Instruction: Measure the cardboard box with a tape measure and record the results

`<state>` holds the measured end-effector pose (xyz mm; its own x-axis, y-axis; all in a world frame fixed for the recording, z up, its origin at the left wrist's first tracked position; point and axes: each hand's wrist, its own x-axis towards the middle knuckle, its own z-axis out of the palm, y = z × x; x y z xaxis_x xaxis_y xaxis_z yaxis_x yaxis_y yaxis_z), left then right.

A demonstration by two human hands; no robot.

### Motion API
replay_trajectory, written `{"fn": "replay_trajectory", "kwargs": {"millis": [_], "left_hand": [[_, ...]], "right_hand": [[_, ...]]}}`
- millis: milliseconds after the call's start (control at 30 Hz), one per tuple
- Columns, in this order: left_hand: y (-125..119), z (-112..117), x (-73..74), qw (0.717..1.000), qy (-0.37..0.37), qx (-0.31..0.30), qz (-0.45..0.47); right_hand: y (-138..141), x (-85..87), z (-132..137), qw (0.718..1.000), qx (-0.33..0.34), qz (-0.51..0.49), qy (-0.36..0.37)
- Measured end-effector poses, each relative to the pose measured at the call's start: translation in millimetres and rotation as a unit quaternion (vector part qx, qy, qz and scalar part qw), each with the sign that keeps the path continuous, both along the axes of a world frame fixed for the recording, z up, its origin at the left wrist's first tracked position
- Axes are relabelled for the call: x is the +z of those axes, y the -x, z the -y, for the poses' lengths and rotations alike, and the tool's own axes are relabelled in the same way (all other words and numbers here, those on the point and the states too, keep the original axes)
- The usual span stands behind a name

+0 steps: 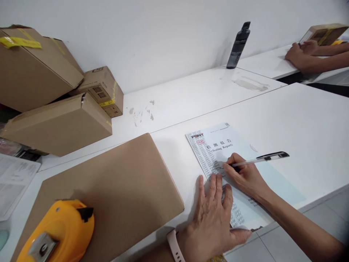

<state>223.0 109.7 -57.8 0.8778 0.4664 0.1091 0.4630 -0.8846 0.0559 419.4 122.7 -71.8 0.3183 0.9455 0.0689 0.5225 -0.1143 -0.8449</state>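
Note:
A light blue testing report (218,140) lies on the white table, its left strip filled with rows of handwriting-like marks. My right hand (247,176) grips a clear pen with a black cap end (261,159), its tip down near the middle of the page. Fingers spread, my left hand (211,214) rests flat over the report's lower left edge. A pale pink band (174,245) circles the left wrist. Left of the hands lies a flat brown cardboard box (114,182) with a yellow tape measure (62,229) on it.
Several cardboard boxes (57,123) are stacked at the back left against the wall. A dark bottle (238,45) stands at the back of the table (300,120). Another person's hands (302,54) rest at the far right table beside a box (324,33). Papers (16,182) lie at far left.

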Motion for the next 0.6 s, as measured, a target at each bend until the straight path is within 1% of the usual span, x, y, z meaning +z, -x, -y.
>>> {"fn": "replay_trajectory", "kwargs": {"millis": [167, 433, 600], "left_hand": [[-0.4, 0.6, -1.5, 1.0, -0.001, 0.003, -0.003], [-0.1, 0.3, -0.2, 1.0, -0.001, 0.003, -0.002], [0.1, 0.9, -2.7, 1.0, -0.006, 0.004, 0.005]], "right_hand": [[1.7, 3.6, -0.7, 1.0, -0.007, 0.001, -0.004], [-0.9, -1.3, -0.9, 1.0, 0.0, 0.005, -0.004], [-1.2, 0.5, -0.2, 1.0, -0.01, 0.007, -0.003]]}}
